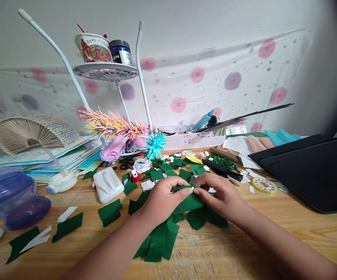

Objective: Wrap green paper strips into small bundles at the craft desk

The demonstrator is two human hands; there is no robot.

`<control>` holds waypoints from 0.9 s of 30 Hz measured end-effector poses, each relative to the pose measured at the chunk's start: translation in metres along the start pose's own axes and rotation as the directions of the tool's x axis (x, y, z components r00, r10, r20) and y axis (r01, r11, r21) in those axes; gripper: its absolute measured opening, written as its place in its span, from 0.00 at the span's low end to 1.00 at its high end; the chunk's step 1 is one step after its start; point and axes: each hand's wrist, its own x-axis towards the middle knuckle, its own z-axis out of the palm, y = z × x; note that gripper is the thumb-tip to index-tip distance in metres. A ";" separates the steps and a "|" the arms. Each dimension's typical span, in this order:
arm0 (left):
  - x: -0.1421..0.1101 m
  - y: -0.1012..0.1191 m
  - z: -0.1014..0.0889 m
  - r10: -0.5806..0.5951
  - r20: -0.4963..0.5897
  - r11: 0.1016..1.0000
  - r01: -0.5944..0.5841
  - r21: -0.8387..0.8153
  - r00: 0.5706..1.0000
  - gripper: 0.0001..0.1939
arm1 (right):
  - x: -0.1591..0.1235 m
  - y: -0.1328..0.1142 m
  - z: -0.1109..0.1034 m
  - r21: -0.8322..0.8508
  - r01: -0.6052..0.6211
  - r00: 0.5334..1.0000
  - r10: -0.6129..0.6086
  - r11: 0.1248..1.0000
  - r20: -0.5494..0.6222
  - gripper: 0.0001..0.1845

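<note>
My left hand [164,196] and my right hand [219,194] meet over the middle of the wooden table [273,233]. Both pinch one green crepe paper strip [190,202], fingertips almost touching at its top edge. Under and around my hands lies a heap of several green paper pieces [159,241]. More green scraps [168,169] are scattered just behind my fingers.
A white box [108,184] and red tape dispenser [135,177] lie to the left, a purple tub [13,198] at far left. Black folders [311,167] fill the right. Yellow tape roll [264,185], teal spiky ball [155,146], folding fan [34,134], white tray [191,140] behind.
</note>
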 end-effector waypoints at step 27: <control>-0.002 0.006 -0.001 0.192 -0.039 0.955 -0.177 0.238 0.981 0.05 | -0.001 -0.002 -0.008 0.313 -0.014 0.992 -0.027 0.950 0.126 0.06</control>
